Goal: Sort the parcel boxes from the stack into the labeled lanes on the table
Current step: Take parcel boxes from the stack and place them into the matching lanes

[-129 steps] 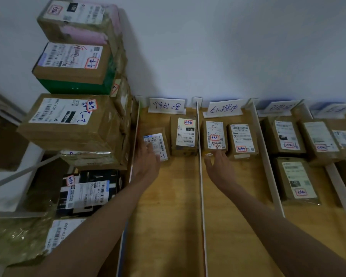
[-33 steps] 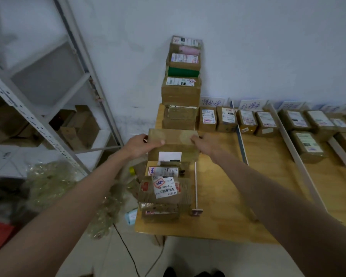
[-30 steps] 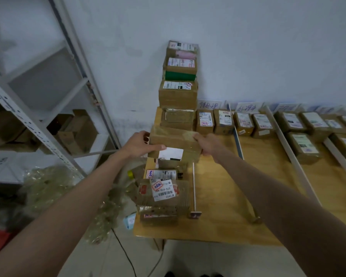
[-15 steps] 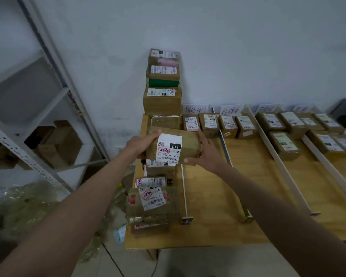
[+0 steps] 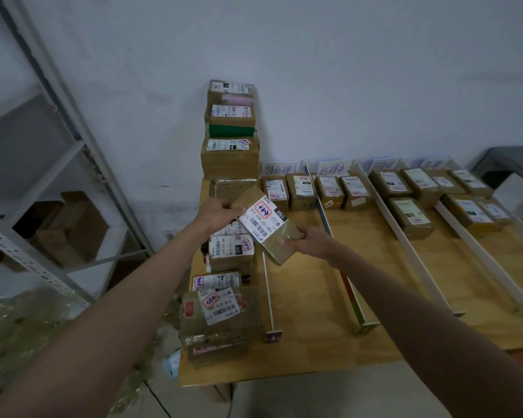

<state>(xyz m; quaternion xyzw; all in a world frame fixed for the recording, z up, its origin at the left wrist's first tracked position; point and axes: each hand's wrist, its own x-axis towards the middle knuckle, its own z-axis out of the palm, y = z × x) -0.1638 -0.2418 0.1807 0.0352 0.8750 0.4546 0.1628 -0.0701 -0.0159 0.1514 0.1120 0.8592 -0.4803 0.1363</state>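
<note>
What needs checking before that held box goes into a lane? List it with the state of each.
1. Hold on the box: left hand at the far end, right hand at the near end, ok.
2. Label faces up, red-outlined sticker showing: ok.
3. Sticker text legible enough to match a lane sign: cannot tell.
4. First lane has bare wood in front of its two boxes: ok.
5. Second lane likewise open near the front: ok.
6. Tall stack at the back stands steady: cannot tell.
</note>
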